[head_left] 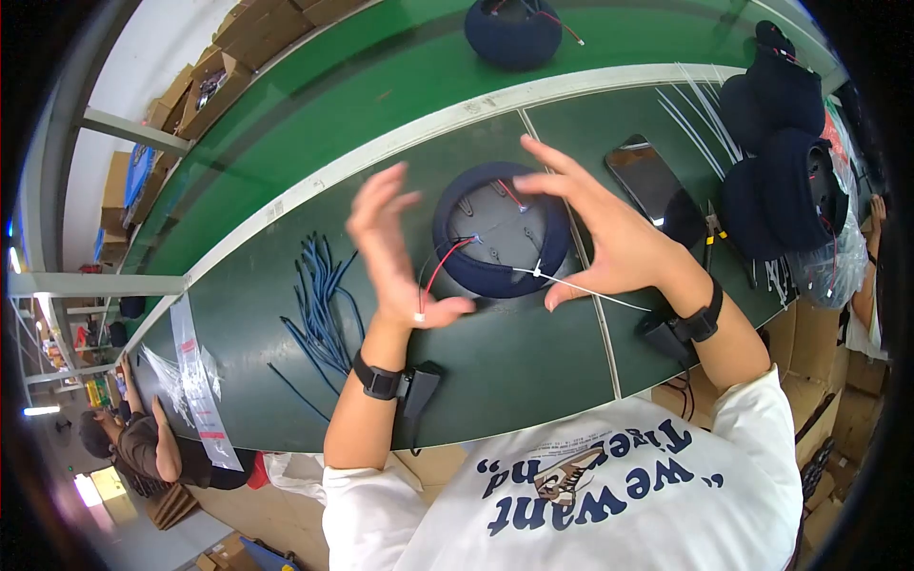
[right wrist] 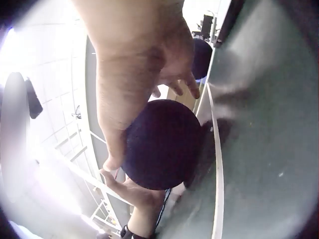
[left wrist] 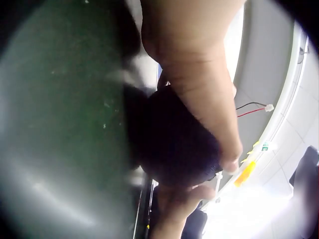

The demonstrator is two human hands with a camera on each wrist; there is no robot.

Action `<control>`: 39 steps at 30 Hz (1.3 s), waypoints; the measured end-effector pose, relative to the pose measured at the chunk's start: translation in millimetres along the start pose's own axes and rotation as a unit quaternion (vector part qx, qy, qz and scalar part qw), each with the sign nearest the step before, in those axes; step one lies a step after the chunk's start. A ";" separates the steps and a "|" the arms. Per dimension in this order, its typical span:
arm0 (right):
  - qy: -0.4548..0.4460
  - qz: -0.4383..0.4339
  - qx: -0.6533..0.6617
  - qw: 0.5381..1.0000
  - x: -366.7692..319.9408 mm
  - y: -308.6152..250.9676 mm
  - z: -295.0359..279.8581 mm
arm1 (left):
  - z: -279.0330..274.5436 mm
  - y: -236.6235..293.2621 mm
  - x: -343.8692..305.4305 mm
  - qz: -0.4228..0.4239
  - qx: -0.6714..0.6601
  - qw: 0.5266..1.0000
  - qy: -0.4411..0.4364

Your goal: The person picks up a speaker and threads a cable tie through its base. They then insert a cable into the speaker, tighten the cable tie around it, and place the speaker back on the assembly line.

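A round navy fabric-covered piece (head_left: 450, 207) with a black plastic inside lies on the dark green table between my hands in the head view. Red and black wires (head_left: 444, 263) come out of it, one ending in a small white plug. A white cable tie (head_left: 595, 290) runs over its near rim, its tail pointing right. My left hand (head_left: 386, 252) is beside the piece on the left, fingers spread and slightly blurred. On the other side my right hand (head_left: 619, 233) has its fingers spread, with fingertips over the right rim. The padded side (right wrist: 162, 144) shows dark in the right wrist view.
Blue cords (head_left: 319, 305) lie in a bundle at left. To the right are a phone (head_left: 655, 190), pliers (head_left: 710, 236), loose white cable ties (head_left: 700, 124) and stacked navy pieces (head_left: 757, 209). Another navy piece (head_left: 514, 38) sits beyond the white table edge (head_left: 400, 128).
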State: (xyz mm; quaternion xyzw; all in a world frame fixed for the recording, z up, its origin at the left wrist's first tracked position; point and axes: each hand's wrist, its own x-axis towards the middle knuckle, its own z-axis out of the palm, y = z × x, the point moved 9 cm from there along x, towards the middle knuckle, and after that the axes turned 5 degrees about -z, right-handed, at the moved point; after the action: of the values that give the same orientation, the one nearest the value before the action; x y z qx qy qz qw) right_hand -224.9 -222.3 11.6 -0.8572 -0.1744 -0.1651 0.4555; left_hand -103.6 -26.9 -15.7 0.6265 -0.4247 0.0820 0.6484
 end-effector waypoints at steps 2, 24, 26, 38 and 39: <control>-0.019 -0.027 -0.023 0.999 -6.2 -9.1 -1.7 | -41.3 35.1 -3.3 0.111 0.077 0.987 0.089; -0.127 -0.069 0.039 0.989 -17.4 -27.7 4.1 | 52.8 82.3 -20.2 0.189 0.302 0.923 -0.147; -0.118 -0.029 0.068 0.990 -12.0 -23.5 -4.4 | 40.5 87.1 -12.3 0.188 0.314 0.917 -0.156; -0.059 0.121 0.028 0.991 -13.8 22.9 35.1 | 37.1 -4.9 -16.3 -0.182 0.036 0.959 -0.215; -0.070 0.115 0.011 0.991 -13.4 23.5 36.4 | 36.9 -7.5 -17.3 -0.179 0.036 0.962 -0.204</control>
State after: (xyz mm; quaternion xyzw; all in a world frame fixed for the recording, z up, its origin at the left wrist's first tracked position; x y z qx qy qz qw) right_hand -221.7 -206.1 -30.7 -0.8758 -0.1083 -0.0492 0.4678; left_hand -126.2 -53.6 -37.9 0.7185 -0.4260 -0.1495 0.5292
